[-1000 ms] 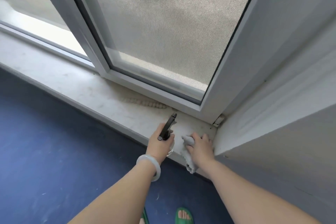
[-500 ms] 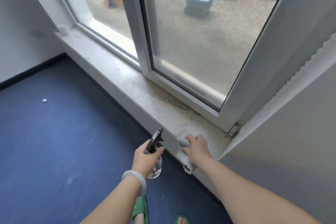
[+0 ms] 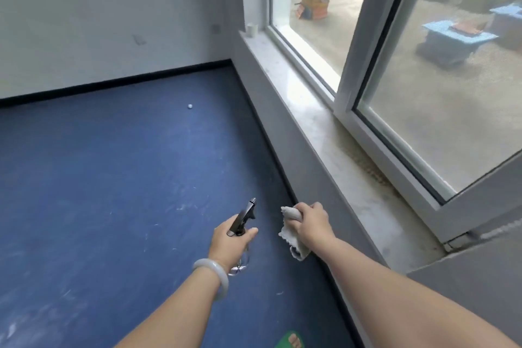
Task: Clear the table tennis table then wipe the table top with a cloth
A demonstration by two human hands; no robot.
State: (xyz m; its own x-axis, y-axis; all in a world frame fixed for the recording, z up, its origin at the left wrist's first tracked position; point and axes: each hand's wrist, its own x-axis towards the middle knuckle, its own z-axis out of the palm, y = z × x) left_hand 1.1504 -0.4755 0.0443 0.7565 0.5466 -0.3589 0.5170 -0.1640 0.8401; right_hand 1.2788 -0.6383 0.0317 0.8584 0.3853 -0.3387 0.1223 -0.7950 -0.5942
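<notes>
near sill (image 3: 319, 133), cloth (image 3: 289, 236) lengthwise downward

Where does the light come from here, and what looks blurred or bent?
Head view: daylight comes through the window and brightens the sill; the wide lens curves the sill edge; the wall looks soft, while the bottle in the left hand and the cloth in the right hand are fairly sharp.

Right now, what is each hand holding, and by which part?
Left hand grips a spray bottle at its neck; right hand grips a cloth around its middle.
</notes>
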